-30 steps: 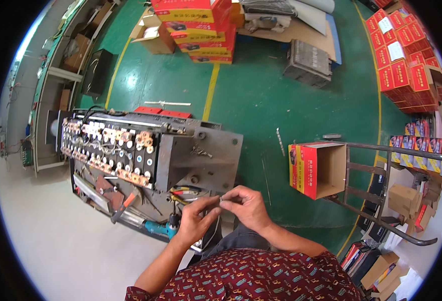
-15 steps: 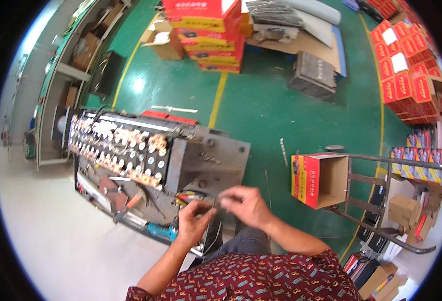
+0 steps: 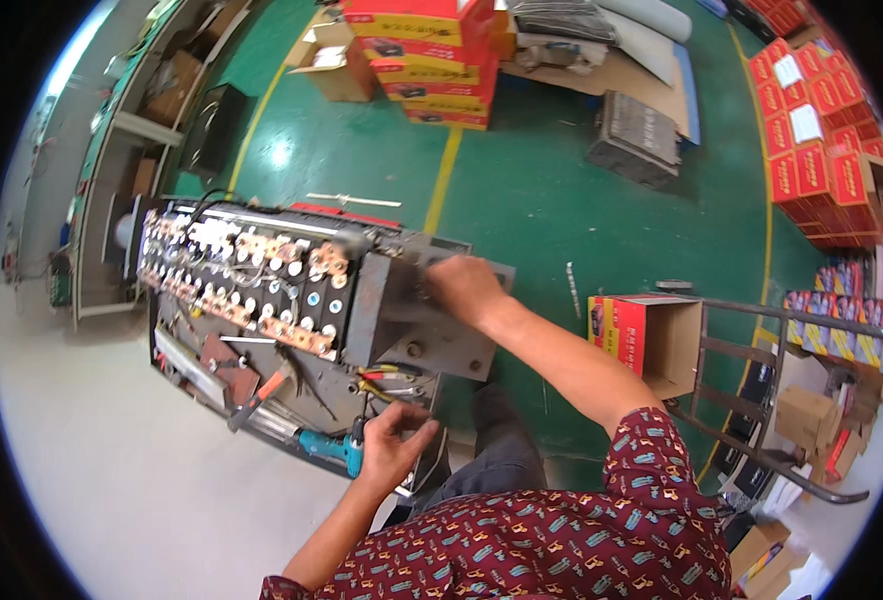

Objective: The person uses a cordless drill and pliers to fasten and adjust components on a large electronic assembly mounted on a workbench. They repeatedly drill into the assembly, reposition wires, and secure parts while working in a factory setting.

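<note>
Since the earlier frame the right hand (image 3: 464, 288) has left the left hand (image 3: 393, 440) and reached up onto the grey end plate (image 3: 431, 320) of the battery pack (image 3: 251, 290), fingers spread flat, bracing. Below the plate, the left hand is curled around a small part, too small to tell, beside the teal drill (image 3: 329, 448).

Person at a battery pack on a green floor

Battery pack (image 3: 261, 285) as landmark: right hand (image 3: 464, 288) rests on the grey metal plate (image 3: 431, 310) at its right end; left hand (image 3: 393, 445) below that end, fingers curled, just beside a teal power drill (image 3: 329, 447). Open red carton (image 3: 646, 338) well right of it.
</note>
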